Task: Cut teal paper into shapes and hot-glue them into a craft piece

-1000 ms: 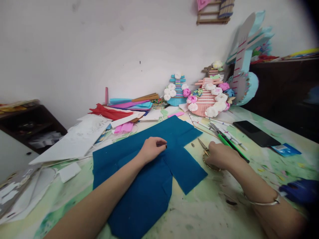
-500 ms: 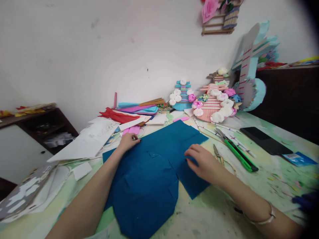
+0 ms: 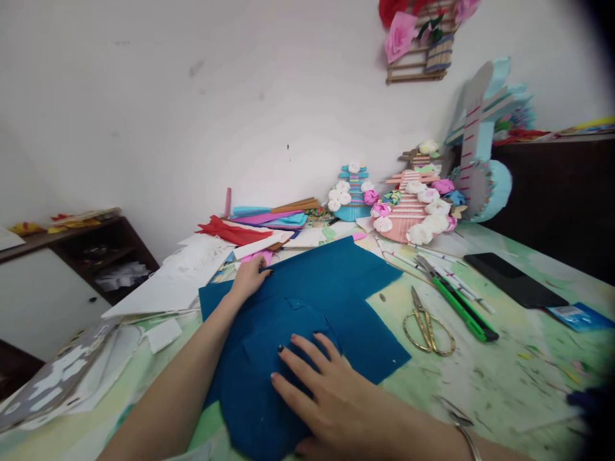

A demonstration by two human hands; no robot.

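Note:
A dark blue sheet, paper or cloth [image 3: 355, 275], lies on the table, with a rounded, many-sided blue piece [image 3: 254, 390] over its near part. My left hand [image 3: 250, 279] is at the sheet's far left edge, thumb and fingers curled together on it. Spread flat, my right hand [image 3: 331, 390] rests on the rounded piece, its fingers pointing up and left. Gold-handled scissors [image 3: 428, 330] lie to the right of the sheet. Beyond them is a green utility knife [image 3: 459, 301].
White boards [image 3: 168, 282] and folded coloured papers [image 3: 269, 221] lie at the back left. Flower-decorated guitar shapes [image 3: 413, 205] stand against the wall. A black phone [image 3: 514, 280] and a blue packet [image 3: 583, 315] are at the right. Paper scraps dot the table [image 3: 500, 378].
My right hand has moved left and nearer, from the sheet's right part onto the rounded piece, with fingers spreading. The scissors now show fully. My left hand stays at the far edge.

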